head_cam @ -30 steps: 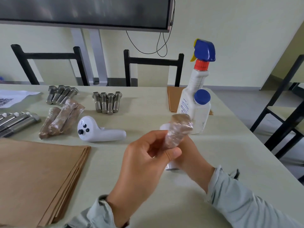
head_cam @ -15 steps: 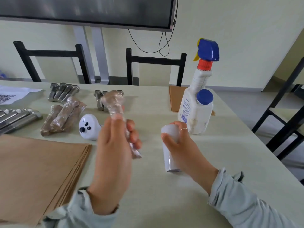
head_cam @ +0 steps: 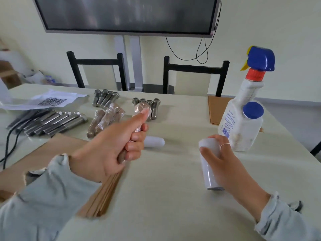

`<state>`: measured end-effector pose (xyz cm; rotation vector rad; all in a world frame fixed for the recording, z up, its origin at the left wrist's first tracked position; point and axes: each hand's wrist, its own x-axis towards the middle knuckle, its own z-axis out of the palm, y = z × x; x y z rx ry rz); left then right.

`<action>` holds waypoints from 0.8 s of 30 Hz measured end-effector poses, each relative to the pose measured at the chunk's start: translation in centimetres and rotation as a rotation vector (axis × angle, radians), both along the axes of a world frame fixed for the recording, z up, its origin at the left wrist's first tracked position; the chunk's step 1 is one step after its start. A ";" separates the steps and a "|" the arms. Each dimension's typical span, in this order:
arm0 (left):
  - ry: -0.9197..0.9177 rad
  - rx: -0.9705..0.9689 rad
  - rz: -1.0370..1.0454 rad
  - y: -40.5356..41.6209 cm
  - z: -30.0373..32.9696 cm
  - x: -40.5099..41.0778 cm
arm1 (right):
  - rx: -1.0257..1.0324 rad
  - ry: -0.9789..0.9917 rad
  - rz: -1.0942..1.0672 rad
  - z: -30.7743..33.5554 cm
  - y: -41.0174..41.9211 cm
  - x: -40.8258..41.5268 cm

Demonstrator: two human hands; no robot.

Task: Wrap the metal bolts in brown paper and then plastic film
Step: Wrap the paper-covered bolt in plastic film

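While your left hand (head_cam: 111, 148) is raised above the table (head_cam: 173, 197), it grips a wrapped bolt (head_cam: 141, 110) whose long axis runs from near you up and away, the film-covered head end pointing toward the far side of the table. Your fingers are curled round the shank and your thumb lies straight along the wrap, its tip near the head. The lower end of the bolt shows just below your curled fingers. Your left forearm comes in from the lower left, above the stack of brown paper (head_cam: 97, 200).

Your right hand (head_cam: 225, 164) holds the roll of plastic film (head_cam: 209, 164), fingers curled round its upper part; the roll stands nearly upright, slightly tilted, its lower end close to the table. Whether it touches cannot be told.

Beyond your left hand lie three wrapped bolts (head_cam: 104, 121) side by side, and past them two groups of bare bolts (head_cam: 105, 97). Longer bare bolts (head_cam: 52, 123) lie at the left. A spray bottle (head_cam: 243, 105) stands just beyond the roll.
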<state>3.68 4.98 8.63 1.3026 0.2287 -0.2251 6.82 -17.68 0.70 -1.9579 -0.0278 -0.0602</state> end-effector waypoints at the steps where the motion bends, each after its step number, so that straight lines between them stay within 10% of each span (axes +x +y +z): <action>1: 0.006 0.070 0.047 1.1 0.4 0.8 | -0.003 -0.004 -0.003 0.0 0.0 0.0; 10: -0.035 0.818 0.457 11.9 0.4 8.3 | -0.024 -0.009 0.024 -0.1 0.4 -0.1; 24: 0.157 1.176 0.205 12.1 -2.0 11.3 | -0.044 0.005 0.041 0.3 0.7 -0.2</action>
